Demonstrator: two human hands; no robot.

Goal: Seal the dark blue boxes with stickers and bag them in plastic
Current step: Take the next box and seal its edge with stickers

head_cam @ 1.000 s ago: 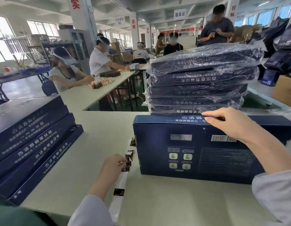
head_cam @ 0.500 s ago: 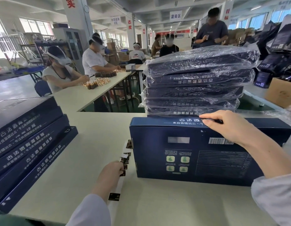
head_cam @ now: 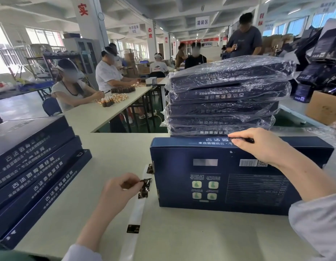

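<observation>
The table (head_cam: 114, 147) carries three groups. A stack of unbagged boxes (head_cam: 31, 166) lies at your left, and a stack of plastic-bagged boxes (head_cam: 225, 95) stands at the far side, directly behind the work. The dark blue box (head_cam: 229, 185) in hand sits in front of you. It appears to stand on one long side, with the printed panel toward you, the narrow lettered side uppermost and the long axis running left to right. Your right hand (head_cam: 257, 147) holds the box at the upper far edge. Finger and thumb are drawn close together there, over a small dark item that cannot be identified. Your left hand (head_cam: 118, 189) rests on the table to the left of the box, well below the upper edge. The white backing strip (head_cam: 137, 211) runs from near you away toward the box's left end. The left thumb and forefinger pinch one sticker (head_cam: 145, 181) at the strip, just beside the lower left corner of the box. The sticker therefore lies left of and below the seam. The left hand is the nearer one, so judge the coming move as a lift up and to the right toward the edge that the right hand steadies. One more sticker (head_cam: 133, 228) remains lower on the strip.
</observation>
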